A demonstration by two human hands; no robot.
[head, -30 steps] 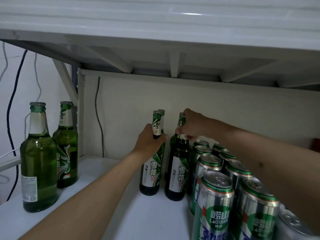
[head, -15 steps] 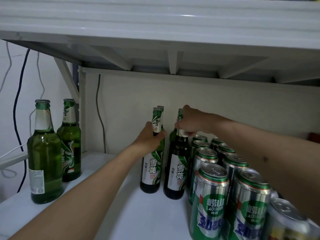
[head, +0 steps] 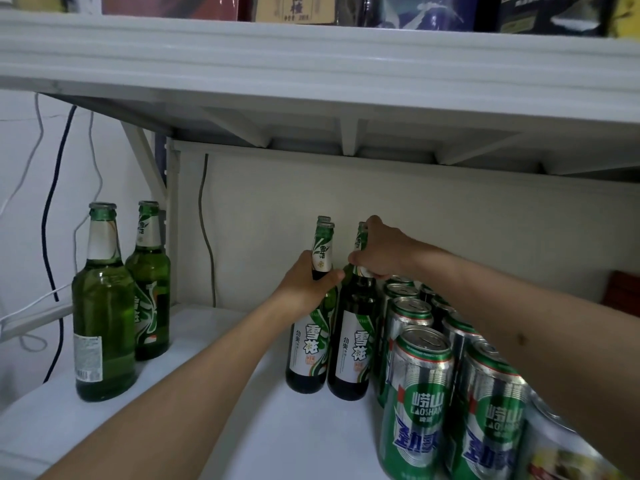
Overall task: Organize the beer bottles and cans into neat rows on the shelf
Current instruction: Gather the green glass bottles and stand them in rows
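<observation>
Two dark bottles upright at shelf centre: left bottle (head: 308, 344) w/ left hand (head: 306, 284) wrapped round its neck, right bottle (head: 353, 351) w/ right hand (head: 379, 252) clamped over its top. Neck grips likely for nudging bases flush (more bottles behind). Cans (head: 415, 393) in rows at 4 o'clock, touching. Two pale bottles (head: 104, 306) at 9 o'clock, well apart, prob. next.

Two pale green bottles (head: 104, 306) far left on the shelf (head: 242, 427), standing upright. Two dark green bottles (head: 353, 341) in the near middle, with a third cap showing just behind the left one — at least three. Two rows of green-and-silver cans (head: 415, 403) on the right — four tops countable in the left row, about as many in the right, the far ones partly hidden. Two hands (head: 304, 285), one per bottle neck.
</observation>
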